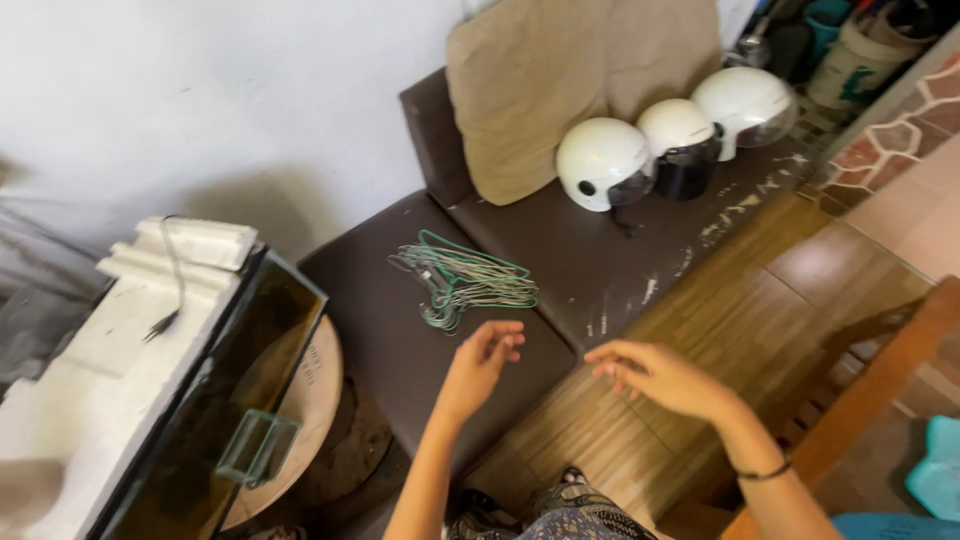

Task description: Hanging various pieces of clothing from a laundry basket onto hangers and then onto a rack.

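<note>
Both hands, left hand (482,362) and right hand (655,376), are reaching empty and loosely spread toward a light, springy, tangle-prone bundle of wire hangers (465,280) lying mid-bench (400,330), probably best gripped at the bunched hooks.

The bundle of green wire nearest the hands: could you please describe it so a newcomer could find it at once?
Find the dark brown bench along the white wall. On its nearer seat lies the green wire bundle, just beyond the left hand. Unlike the three white helmets farther along, it is thin, tangled and flat.

A home's living space — a worn brown sofa (560,250) with a cushion (560,80), three white helmets (675,140), wood-pattern floor tiles (760,290) and a glass tank (215,400).
</note>
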